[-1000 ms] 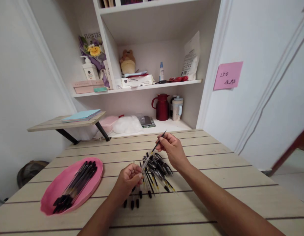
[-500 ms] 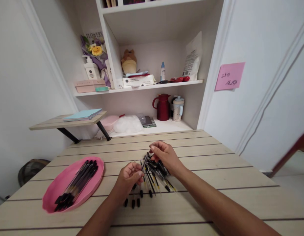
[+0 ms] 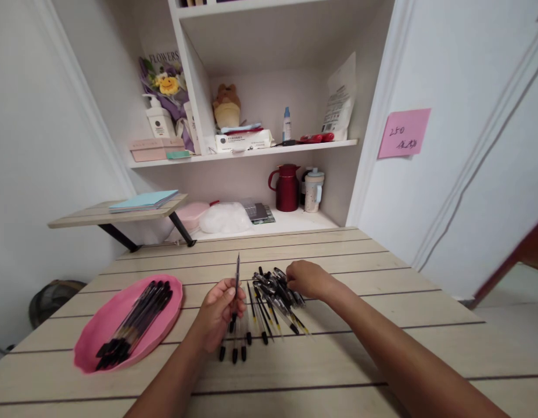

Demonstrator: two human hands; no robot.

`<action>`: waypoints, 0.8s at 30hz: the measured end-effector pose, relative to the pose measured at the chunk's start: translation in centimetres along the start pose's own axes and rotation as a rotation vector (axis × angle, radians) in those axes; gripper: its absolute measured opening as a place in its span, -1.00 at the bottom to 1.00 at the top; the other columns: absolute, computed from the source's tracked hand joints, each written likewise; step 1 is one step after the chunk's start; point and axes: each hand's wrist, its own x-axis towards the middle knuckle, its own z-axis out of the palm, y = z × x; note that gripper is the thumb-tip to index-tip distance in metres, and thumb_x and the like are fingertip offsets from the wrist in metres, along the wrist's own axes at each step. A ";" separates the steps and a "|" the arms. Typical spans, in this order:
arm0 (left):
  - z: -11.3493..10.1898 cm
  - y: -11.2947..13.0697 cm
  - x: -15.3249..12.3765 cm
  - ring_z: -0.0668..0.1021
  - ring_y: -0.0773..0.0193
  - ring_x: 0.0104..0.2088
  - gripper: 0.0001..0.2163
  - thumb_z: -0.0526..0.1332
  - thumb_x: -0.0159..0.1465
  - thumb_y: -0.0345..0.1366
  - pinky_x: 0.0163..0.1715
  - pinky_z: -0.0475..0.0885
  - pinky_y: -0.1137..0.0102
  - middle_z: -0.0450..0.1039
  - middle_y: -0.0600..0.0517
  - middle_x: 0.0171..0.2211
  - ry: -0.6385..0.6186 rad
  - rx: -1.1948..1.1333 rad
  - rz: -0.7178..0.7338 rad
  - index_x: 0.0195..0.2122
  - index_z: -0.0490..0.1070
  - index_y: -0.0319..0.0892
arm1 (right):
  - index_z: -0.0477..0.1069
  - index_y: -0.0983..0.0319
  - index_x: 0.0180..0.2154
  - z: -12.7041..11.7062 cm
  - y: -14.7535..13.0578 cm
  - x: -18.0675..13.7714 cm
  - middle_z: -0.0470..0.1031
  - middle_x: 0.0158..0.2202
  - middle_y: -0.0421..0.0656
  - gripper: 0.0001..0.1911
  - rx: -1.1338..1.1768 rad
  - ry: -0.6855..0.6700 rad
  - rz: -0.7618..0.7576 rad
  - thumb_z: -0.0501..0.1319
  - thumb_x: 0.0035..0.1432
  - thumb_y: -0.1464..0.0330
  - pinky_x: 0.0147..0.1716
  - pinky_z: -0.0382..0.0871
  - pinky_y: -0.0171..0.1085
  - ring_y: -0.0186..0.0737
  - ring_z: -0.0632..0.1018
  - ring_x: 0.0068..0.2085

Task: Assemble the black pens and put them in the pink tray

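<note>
My left hand (image 3: 219, 310) is closed round a thin black pen (image 3: 236, 278) and holds it upright over the table. My right hand (image 3: 307, 279) rests with curled fingers on the far right edge of a loose pile of black pens and pen parts (image 3: 273, 296); what its fingers grip there is hidden. Three black caps (image 3: 234, 353) lie just in front of my left hand. To the left, a pink oval tray (image 3: 168, 320) carries several assembled black pens (image 3: 136, 322).
The wooden slat table (image 3: 339, 354) runs back to a white shelf unit (image 3: 269, 152) with a red jug (image 3: 287, 188), a cup and bottles. A small raised shelf with a blue book (image 3: 144, 200) stands back left. A pink note (image 3: 403, 133) hangs on the right wall.
My right hand let go of the pen's upper end and dropped onto the pile. My left hand turned the pen from slanted to upright.
</note>
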 end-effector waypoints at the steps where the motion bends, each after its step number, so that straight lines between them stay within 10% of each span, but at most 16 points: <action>1: -0.1 0.0 0.0 0.39 0.42 -0.55 -0.86 0.17 0.11 -0.33 -0.55 0.26 0.50 0.38 0.05 -0.45 -0.004 -0.013 0.002 -0.31 0.28 -0.22 | 0.48 0.27 -0.40 0.1 0.1 0.1 0.50 -0.30 0.02 -0.81 -0.026 -0.011 0.022 0.14 -0.11 0.40 -0.36 0.24 -0.29 -0.09 0.48 -0.24; 24: -0.4 0.1 0.0 0.41 0.41 -0.55 -0.82 0.24 0.03 -0.36 -0.54 0.26 0.50 0.40 0.06 -0.46 -0.008 -0.004 -0.038 -0.34 0.30 -0.21 | 0.42 0.30 -0.28 1.8 1.6 0.8 0.48 -0.27 0.04 -0.64 -0.062 -0.076 0.113 0.20 -0.25 0.45 -0.41 0.28 -0.25 -0.01 0.49 -0.25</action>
